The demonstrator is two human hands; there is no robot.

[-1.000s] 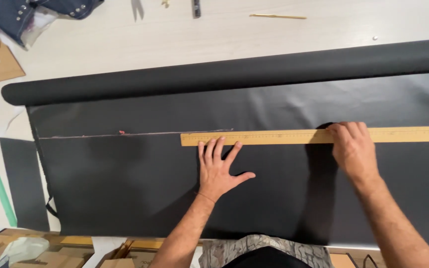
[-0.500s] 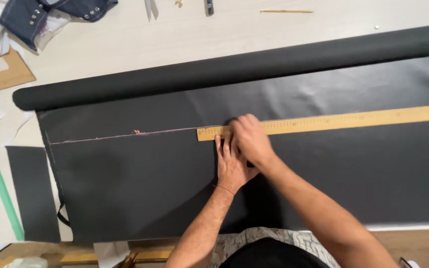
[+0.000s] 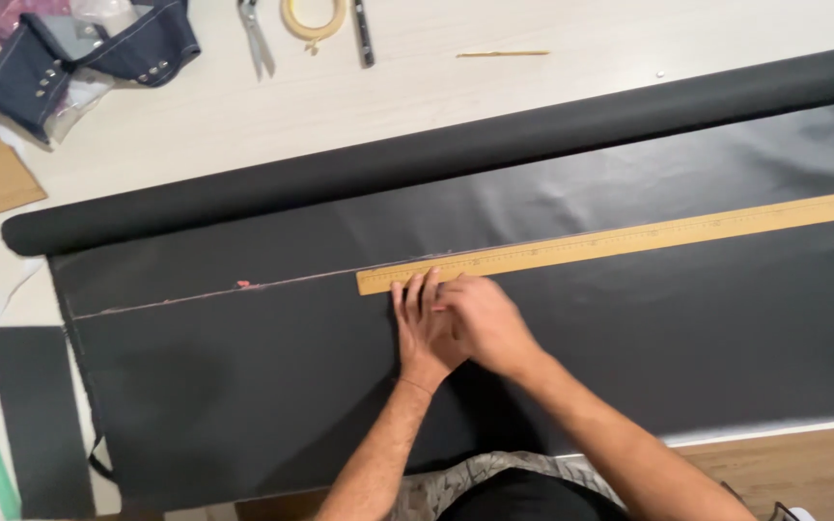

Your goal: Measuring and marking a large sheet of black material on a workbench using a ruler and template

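Right hand (image 3: 483, 323) lies over left hand (image 3: 427, 333), hides most of its back. Wooden ruler (image 3: 620, 241) cut off by right edge, its marks too small to read. Black roll (image 3: 436, 154) also runs out at right. Scissors (image 3: 256, 34) and tape ring (image 3: 313, 17) cut by far edge.

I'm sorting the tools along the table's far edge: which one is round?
The tan ring-shaped tape roll, lying between the metal scissors and the slim black pen-like tool. Those two and the thin wooden stick are all long and straight.
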